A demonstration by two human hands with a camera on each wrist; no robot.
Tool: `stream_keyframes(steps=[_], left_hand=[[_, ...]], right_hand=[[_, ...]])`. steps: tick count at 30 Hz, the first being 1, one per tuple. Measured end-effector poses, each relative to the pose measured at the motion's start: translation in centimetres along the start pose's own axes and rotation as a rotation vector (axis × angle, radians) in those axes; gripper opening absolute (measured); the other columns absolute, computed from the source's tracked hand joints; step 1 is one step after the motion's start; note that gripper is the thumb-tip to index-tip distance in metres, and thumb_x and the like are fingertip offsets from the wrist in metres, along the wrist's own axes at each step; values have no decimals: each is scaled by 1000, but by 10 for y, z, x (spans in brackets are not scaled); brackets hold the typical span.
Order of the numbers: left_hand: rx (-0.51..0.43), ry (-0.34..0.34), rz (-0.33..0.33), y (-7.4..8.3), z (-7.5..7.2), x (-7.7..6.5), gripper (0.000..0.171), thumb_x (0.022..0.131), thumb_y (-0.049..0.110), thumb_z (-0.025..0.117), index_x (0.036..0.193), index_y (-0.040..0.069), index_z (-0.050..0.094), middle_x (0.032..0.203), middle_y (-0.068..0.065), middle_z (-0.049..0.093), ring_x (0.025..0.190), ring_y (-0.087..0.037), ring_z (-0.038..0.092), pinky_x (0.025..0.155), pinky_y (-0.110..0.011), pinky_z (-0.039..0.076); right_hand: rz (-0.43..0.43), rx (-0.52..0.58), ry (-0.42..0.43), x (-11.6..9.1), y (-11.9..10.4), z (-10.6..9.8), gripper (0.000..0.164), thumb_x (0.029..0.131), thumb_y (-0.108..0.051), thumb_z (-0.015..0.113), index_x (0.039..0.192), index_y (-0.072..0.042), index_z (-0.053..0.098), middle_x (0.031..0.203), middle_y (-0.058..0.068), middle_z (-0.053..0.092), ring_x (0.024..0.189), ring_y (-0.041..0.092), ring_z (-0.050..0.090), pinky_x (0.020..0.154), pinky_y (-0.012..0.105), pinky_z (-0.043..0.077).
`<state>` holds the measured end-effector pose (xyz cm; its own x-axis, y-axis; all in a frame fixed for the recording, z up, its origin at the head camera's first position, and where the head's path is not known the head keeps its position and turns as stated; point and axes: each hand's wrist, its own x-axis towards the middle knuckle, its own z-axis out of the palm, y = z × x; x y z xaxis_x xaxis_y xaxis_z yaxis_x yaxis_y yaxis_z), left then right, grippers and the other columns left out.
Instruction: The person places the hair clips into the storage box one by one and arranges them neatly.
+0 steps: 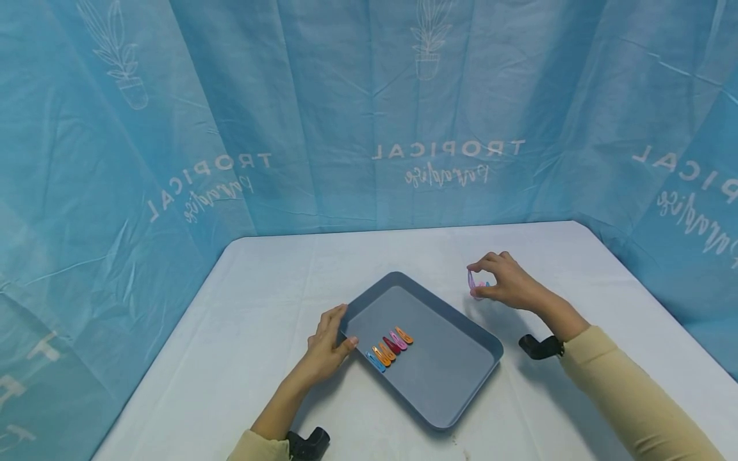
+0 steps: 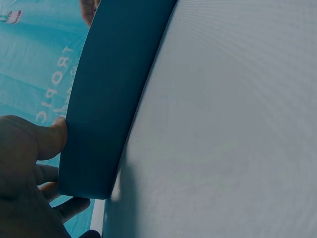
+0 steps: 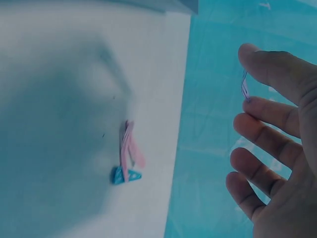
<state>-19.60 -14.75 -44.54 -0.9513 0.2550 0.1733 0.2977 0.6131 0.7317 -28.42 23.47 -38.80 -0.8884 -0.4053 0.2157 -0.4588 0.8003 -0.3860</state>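
A grey rectangular tray (image 1: 444, 365) lies turned at an angle on the table. My left hand (image 1: 328, 346) grips its left corner, the thumb on one side and the fingers round the other. Inside the tray several snap hair clips line up near that corner: a blue clip (image 1: 375, 362), orange ones, a red clip (image 1: 391, 346) and a pink clip (image 1: 398, 340). Above the table, right of the tray, my right hand (image 1: 510, 282) pinches a purple hair clip (image 3: 244, 88) between thumb and index finger. Below it on the cloth, pink clips (image 3: 125, 148) overlap a blue clip (image 3: 119, 175).
A white cloth covers the table (image 1: 277, 275). Blue printed curtains (image 1: 334, 115) hang behind it and at both sides. Each wrist wears a black camera, such as the right one (image 1: 541, 346).
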Motion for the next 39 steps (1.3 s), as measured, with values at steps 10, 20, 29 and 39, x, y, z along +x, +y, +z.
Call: stream_keyframes(steps=[10,20,29,39], left_hand=[[10,7,8,0,0,0,65,94,18,56,147,-1,24,149,-22,23,138,-43,25,98,-67,16],[9,5,-2,-1,1,1,66,94,19,57,147,0,24,150,-21,23,138,-43,24,97,-66,18],[-6,-6,-9,0,0,1,66,94,19,57,148,0,23,151,-20,22,139,-42,22,98,-66,16],[-5,-10,-5,0,0,0,66,94,20,56,148,0,23,151,-20,21,139,-43,22,98,-66,15]], right_hand=[[-70,17,-8,5,-25,3,51,78,-28,76,123,-8,62,119,11,60,104,25,45,81,43,43],[-158,54,-41,13,-44,14,50,78,-24,77,124,-10,62,119,6,60,103,20,44,80,37,42],[-200,80,-97,20,-60,27,49,79,-21,76,125,-14,62,121,4,60,105,20,44,84,38,42],[-289,87,-175,23,-70,42,48,82,-20,73,128,-14,59,125,4,57,104,19,44,85,36,43]])
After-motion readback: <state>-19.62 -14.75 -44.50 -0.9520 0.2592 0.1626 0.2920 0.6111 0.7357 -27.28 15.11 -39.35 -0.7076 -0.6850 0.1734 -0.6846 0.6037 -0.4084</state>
